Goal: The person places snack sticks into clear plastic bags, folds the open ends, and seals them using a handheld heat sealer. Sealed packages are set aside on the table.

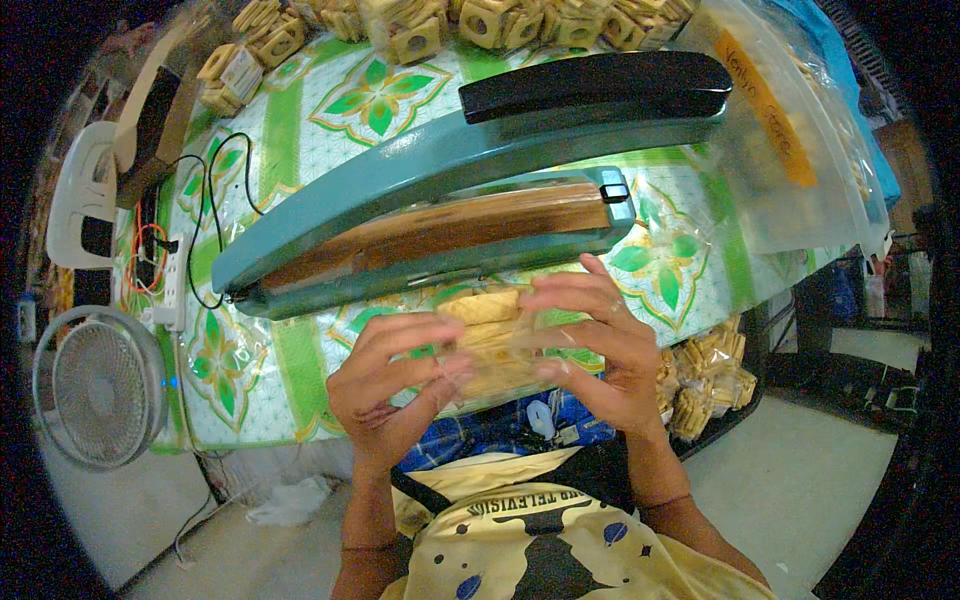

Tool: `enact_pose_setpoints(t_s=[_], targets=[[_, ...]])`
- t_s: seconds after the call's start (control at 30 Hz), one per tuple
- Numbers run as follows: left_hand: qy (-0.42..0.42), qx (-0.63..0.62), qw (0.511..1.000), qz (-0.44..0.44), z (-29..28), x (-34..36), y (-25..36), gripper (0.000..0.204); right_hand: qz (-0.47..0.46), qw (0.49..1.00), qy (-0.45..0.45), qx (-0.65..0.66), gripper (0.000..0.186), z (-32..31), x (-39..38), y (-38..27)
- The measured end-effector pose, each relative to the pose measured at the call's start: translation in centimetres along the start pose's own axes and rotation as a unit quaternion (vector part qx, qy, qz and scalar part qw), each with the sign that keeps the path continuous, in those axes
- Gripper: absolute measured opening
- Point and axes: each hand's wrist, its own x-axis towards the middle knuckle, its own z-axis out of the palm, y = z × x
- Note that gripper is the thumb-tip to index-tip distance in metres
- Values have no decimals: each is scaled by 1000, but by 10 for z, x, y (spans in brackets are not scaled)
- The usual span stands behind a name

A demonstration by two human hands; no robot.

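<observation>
Between my two hands, close to my body, is a clear plastic bag of stacked pale-yellow pieces [490, 335], blurred by motion. My left hand [395, 385] has its fingers curved against the bag's left side. On the opposite side, my right hand [605, 350] grips it with bent fingers and thumb. Just beyond the bag lies a teal bag sealer [400, 165] with a long black handle [600, 85]. Its arm is raised over a brown strip [450, 230] on the base.
Several bags of tan pieces with round holes [415, 40] line the far edge. At right stand a large clear bag with an orange label [765, 110] and more filled packs [710, 380]. A fan [100, 385], power strip [172, 290] and cords [215, 220] are at left.
</observation>
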Motion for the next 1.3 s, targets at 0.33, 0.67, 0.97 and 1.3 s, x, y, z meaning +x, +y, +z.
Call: enact_pose_setpoints(t_s=[0.33,0.67,0.97,1.3], targets=[[-54,-72,996,-19,-7,3,1,14,-24,999,-29,32,11,-2,4,-1],[-52,4,998,25,4,10,-1,17,-24,1000,1,-5,12,1,3,5],[-30,11,999,19,10,8,-5,14,-10,999,12,38,16,3,12,10],[-15,19,1000,12,14,7,-3,13,14,996,27,85,15,2,13,14]])
